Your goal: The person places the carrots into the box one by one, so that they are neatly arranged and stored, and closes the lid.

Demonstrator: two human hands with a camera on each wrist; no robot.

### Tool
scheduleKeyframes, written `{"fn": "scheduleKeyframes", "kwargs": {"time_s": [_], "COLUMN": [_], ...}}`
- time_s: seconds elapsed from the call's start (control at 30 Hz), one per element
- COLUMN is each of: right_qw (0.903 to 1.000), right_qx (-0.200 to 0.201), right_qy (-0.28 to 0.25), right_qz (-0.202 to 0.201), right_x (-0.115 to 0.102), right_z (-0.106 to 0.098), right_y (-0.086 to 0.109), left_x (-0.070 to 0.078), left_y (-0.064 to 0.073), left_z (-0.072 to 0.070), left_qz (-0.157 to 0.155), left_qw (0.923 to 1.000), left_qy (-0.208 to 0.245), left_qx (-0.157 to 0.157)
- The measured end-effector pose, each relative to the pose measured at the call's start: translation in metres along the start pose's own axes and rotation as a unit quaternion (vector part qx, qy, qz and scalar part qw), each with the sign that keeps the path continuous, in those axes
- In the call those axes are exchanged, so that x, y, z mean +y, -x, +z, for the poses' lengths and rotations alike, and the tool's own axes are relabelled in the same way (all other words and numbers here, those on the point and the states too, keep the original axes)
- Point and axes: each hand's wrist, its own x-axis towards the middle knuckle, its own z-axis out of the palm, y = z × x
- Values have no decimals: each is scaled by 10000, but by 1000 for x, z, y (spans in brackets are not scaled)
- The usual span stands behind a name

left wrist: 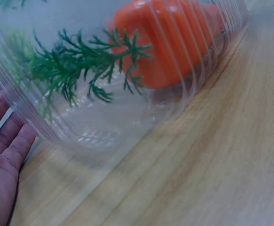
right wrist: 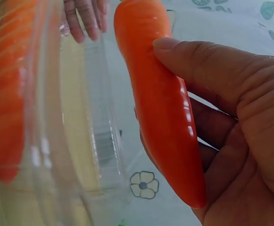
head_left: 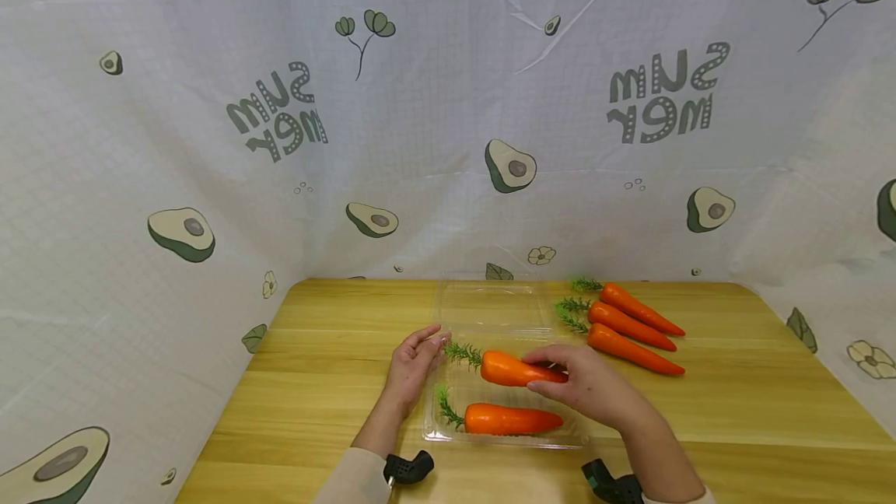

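Presently, found the right hand gripping a carrot along its tapering half, between thumb and fingers, with the gap narrowed to the carrot's own thickness. Noted its leafy top to the left of these fingers, pointing toward the left hand. Located this carrot above the base of a clear plastic container; cannot tell of any contact with the container's floor.

Observed the left hand with fingers loosely extended, touching the left side of the container near its hinge. Recorded a second carrot lying inside the container, on the person's side of the right fingers, with tip to the right. Saw it also through the ribbed clear wall in the left wrist view, just beside the left fingers.

Found the lid folded back, beyond the fingers of both hands. Counted three more carrots side by side on the wooden table, beyond and to the right of the right fingers, with tips slanting away rightward. Noted a black device at the left wrist, behind the fingers, and a printed pale cloth well beyond both hands.
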Motion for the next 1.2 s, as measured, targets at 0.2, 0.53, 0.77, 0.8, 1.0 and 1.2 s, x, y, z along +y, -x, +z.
{"fn": "scheduleKeyframes", "kwargs": {"time_s": [0.2,0.53,0.77,0.8,1.0,1.2], "right_qw": [9989,9982,9978,9979,9969,9932], "right_qx": [-232,-391,-435,-436,-341,-299], "right_qy": [370,448,491,482,709,1128], "right_qz": [161,76,43,48,101,-31], "right_x": [-1,3,6,7,10,8], "right_z": [10,18,25,26,33,38], "right_y": [-4,-9,-14,-14,-17,-20], "left_x": [-1,-3,-3,-3,-3,-2], "left_y": [0,-2,-2,-2,-1,0], "left_z": [0,-1,-1,-1,-3,-3], "left_qz": [102,107,152,159,78,-59], "left_qw": [9999,9996,9996,9997,9997,9996], "left_qy": [51,232,205,162,-181,-268], "left_qx": [-48,-131,-89,-93,-116,-98]}}
